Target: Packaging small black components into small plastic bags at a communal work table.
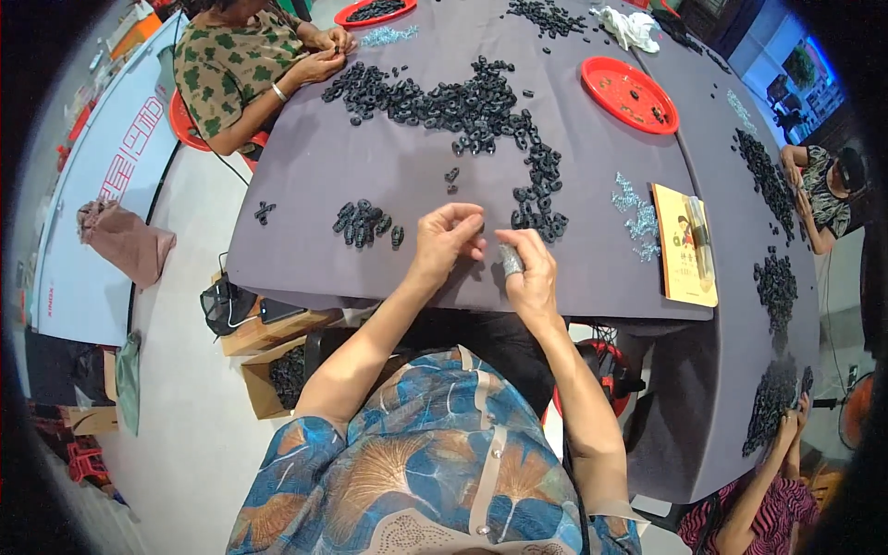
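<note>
Above the near part of the grey-covered table, my left hand (448, 245) has its thumb and fingers closed in a pinch. A speck of something dark shows at its fingertips, too small to name. Just right of it, with a narrow gap between, my right hand (531, 277) is closed too, its fingers curled together; what they hold is hidden. A silvery wrap (510, 260) covers one right finger. Behind my hands lies a large heap of small black oval plastic parts (462, 100), with a strand of them (541, 190) running toward my right hand. A smaller cluster (362, 224) lies left.
Clear small pieces (636, 215) lie beside a yellow booklet (680, 245) with a pen on it. Farther back stands a red tray (629, 95). A co-worker (242, 69) sits at the far left; others work along the right. A cardboard box (266, 384) stands below the table.
</note>
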The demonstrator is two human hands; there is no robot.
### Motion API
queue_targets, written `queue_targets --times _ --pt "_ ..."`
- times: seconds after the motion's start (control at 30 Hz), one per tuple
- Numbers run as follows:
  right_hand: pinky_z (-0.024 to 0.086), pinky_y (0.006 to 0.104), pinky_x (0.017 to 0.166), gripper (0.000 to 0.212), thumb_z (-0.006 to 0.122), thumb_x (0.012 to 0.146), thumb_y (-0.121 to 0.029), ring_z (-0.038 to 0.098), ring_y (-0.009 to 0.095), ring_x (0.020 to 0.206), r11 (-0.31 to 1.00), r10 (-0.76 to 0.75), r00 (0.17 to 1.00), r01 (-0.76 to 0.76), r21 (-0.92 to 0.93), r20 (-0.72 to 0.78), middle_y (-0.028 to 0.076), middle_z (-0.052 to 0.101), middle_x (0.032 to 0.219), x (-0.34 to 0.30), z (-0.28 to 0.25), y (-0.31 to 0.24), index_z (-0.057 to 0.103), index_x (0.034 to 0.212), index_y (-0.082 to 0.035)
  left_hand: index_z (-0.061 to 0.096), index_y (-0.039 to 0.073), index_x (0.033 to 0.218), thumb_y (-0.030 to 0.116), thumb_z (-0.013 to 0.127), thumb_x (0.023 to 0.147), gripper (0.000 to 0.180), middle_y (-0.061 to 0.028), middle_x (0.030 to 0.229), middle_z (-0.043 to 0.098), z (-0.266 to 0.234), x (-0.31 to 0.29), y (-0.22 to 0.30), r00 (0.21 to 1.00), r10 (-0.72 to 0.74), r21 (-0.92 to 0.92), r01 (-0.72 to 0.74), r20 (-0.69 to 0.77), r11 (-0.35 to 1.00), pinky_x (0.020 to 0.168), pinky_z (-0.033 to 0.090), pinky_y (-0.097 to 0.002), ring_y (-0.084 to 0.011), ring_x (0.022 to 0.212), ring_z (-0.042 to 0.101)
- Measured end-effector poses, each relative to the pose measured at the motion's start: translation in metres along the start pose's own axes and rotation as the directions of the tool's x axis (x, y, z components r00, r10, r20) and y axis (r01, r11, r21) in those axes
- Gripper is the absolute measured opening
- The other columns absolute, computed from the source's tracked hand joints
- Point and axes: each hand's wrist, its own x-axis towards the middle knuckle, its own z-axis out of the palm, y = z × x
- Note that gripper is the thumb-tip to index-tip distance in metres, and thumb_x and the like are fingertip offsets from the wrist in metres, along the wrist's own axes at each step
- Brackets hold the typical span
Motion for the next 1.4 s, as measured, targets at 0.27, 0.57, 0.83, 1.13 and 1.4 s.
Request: queue_targets --times 0.27,0.57,0.83,1.13,1.4 --pt "0.048 0.0323 0.071 0.029 0.048 0.074 0.009 0.060 0.024 0.078 0.974 0.192 0.979 -0.182 0.136 -0.064 0.012 0.062 0.088 -0.004 0.005 0.013 0.057 0.100 -0.001 0.061 0.000 0.101 0.000 0.063 0.081 0.020 -0.0029 0.078 0.062 0.000 -0.003 -0.013 0.980 0.147 0.112 -0.162 0.132 0.980 0.058 0.052 -0.0215 -0.0078 0.065 0.060" --pt "0.046 0.0294 0.066 0.022 0.053 0.075 0.007 0.057 0.019 0.071 0.956 0.246 0.967 -0.231 0.180 -0.070 0.008 0.060 0.081 -0.002 0.004 0.007 0.059 0.095 -0.001 0.061 0.000 0.095 -0.005 0.064 0.078 0.018 0.0002 0.083 0.059 0.005 -0.010 -0.011 0.992 0.103 0.255 -0.120 0.077 0.960 0.062 0.050 -0.0205 -0.0057 0.070 0.057" --pt "0.047 0.0290 0.065 0.018 0.055 0.077 0.005 0.059 0.018 0.071 0.998 0.047 0.995 -0.043 0.043 -0.087 0.009 0.060 0.078 0.000 0.005 0.007 0.059 0.093 -0.001 0.065 -0.002 0.094 -0.006 0.065 0.076 0.019 -0.0013 0.090 0.057 0.002 -0.008 -0.014 0.948 0.250 0.288 -0.300 0.198 0.910 0.065 0.049 -0.0195 -0.0059 0.074 0.057" --pt "0.038 0.0189 0.048 0.012 0.056 0.083 0.001 0.048 0.003 0.056 0.854 0.391 0.914 -0.403 0.331 0.105 -0.003 0.057 0.070 0.004 0.002 0.008 0.061 0.092 -0.005 0.062 0.001 0.094 -0.003 0.063 0.080 0.015 -0.0009 0.080 0.063 -0.003 -0.010 -0.015 0.972 0.128 0.254 -0.176 0.195 0.951 0.063 0.049 -0.0201 -0.0059 0.069 0.057" --pt "0.049 0.0359 0.067 0.027 0.066 0.072 -0.002 0.059 0.028 0.079 0.969 -0.180 0.984 0.179 -0.173 0.010 0.012 0.057 0.089 0.013 0.019 -0.010 0.064 0.099 -0.004 0.061 0.000 0.095 0.002 0.064 0.083 0.013 -0.0018 0.082 0.063 -0.011 -0.004 -0.023 0.983 0.181 0.008 -0.181 -0.013 0.984 0.064 0.048 -0.0204 -0.0063 0.070 0.057"
